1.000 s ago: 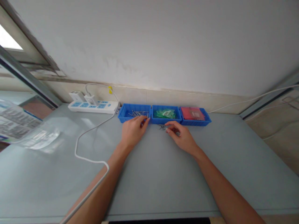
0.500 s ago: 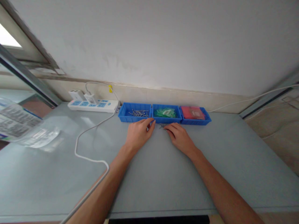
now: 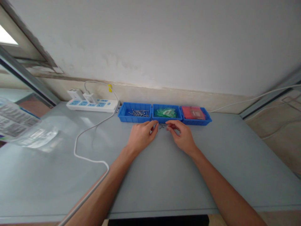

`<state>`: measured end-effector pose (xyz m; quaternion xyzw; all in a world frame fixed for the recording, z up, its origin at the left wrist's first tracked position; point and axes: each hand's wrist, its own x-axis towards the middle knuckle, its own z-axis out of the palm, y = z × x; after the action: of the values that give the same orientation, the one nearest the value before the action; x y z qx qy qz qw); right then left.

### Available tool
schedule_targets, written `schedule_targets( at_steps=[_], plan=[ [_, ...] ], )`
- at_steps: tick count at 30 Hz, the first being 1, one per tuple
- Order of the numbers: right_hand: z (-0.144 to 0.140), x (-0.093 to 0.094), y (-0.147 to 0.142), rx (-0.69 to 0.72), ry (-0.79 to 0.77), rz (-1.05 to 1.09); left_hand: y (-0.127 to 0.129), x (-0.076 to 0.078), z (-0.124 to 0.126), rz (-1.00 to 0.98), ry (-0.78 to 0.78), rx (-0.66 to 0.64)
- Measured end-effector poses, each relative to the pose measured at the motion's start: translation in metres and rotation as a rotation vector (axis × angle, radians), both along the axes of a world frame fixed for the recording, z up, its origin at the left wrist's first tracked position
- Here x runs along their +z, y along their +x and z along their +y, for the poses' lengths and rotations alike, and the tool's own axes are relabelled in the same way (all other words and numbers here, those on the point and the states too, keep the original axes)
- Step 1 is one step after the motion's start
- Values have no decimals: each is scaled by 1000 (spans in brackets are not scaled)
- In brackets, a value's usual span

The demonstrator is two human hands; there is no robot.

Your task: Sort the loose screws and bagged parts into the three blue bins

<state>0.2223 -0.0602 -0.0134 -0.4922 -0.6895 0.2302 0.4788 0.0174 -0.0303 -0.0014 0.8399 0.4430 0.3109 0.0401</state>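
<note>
At the far middle of the bench: three small blue bins stand in a row against the wall, with both hands just in front of them.
Left hand [image 3: 141,135]: it has slid right from the front of the left bin; its fingertips now meet a few small screws [image 3: 161,126] lying on the bench [image 3: 164,182].
Right hand [image 3: 182,135]: drawn in from the right, fingers curled down over the same screws.
Grip: both hands pinch toward the screws; whether either has one fast I cannot tell.
Change: a second ago the hands were apart; now they nearly touch, so the work seems centred on the loose screws.
Left bin [image 3: 122,115]: holds more screws.
Middle bin [image 3: 167,119]: green pieces.
Right bin [image 3: 197,121]: something red.
Far left: white power strip [image 3: 92,104] with a cable [image 3: 81,157] trailing near.
Writing: print on the clear plastic bag [image 3: 21,125] at left, too blurred to read.
</note>
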Motion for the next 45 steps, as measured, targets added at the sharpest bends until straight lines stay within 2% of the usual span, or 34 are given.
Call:
schedule_targets(
  at_steps=[4,10,14,21,28,31,33,36,38,41,45],
  plan=[
    [5,-3,1,-19,-154,323,1,0,-1,5,-29,-22],
    [8,1,3,-33,-253,492,1,-1,-1,5,-63,-67],
    [6,4,2,1,-295,542,4,0,-3,34,-85,-108],
    [2,7,-1,88,-365,582,5,2,-7,106,-86,-251],
    [3,6,-2,99,-383,576,2,-2,-3,112,-20,-278],
    [5,2,0,49,-344,519,-1,0,2,65,-5,-200],
    [6,0,1,-6,-294,439,-7,3,8,-7,12,-58],
    [6,-2,3,-98,-183,255,-20,6,19,-111,34,222],
    [4,-2,4,-140,-109,129,-28,7,26,-135,1,335],
    [2,0,6,-174,-18,-26,-33,7,29,-126,-50,357],
    [3,1,13,-235,41,-147,-25,4,22,-83,-39,232]
  ],
)
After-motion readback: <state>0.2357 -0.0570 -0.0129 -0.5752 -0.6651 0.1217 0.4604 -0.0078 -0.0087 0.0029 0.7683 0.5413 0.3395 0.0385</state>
